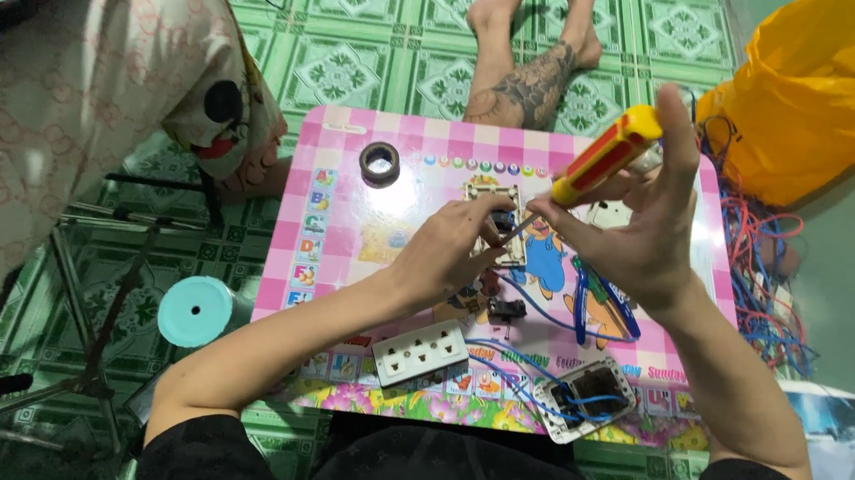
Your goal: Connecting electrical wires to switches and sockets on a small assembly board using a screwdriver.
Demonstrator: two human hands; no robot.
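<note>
Head view, looking down on a pink checked children's play table with cartoon pictures [345,201] set on a green patterned floor mat [373,33]. At the table's middle lies a small cream rectangular switch frame [497,197]. The left hand [448,249] rests on it with fingers curled, thumb and forefinger pinching its near edge to hold it down. The right hand [647,220] is closed around a screwdriver with a yellow and red plastic handle [602,158]; its fingers wrap the handle, the thumb stands up along the top, and the metal shaft slants down and left to the frame, its tip just at the left fingertips.

Nearer the person, a white plastic socket plate with three outlets [420,352] lies flat on the table's front edge. To its right sits a white socket module turned on its back with blue wires [586,397] running out of it toward the middle. Blue-handled pliers [603,308] lie under the right wrist. A black roll of tape [379,162] sits near the far edge.

Off the table: a pale teal cylinder [195,310] at left, a tangle of red and blue wires [760,267] at right, and a yellow plastic bag [818,82] beyond it. Another person's bare tattooed legs [535,62] stretch across the mat at the top.
</note>
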